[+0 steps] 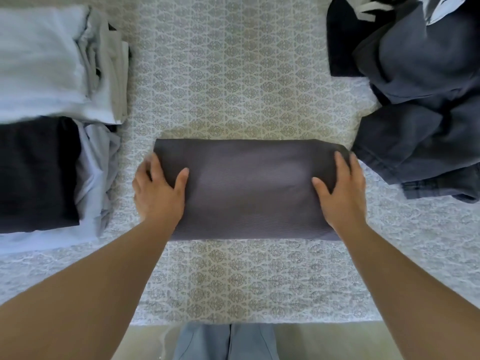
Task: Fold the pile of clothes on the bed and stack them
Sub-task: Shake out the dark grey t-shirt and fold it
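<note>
A folded dark grey ribbed garment [246,188] lies flat in the middle of the patterned bedspread [233,87]. My left hand [158,193] grips its left end, thumb on top and fingers curled round the edge. My right hand [340,190] grips its right end the same way. At the right lies a loose pile of dark navy clothes [420,100]. On the left stand two stacks of folded clothes: a pale blue stack [52,63] at the back, and a nearer stack with a black garment [36,175] on top of pale blue ones.
The bed's near edge [233,322] runs across the bottom, with my blue trouser legs [226,341] and the floor below it. Bare bedspread shows behind the grey garment and in front of it.
</note>
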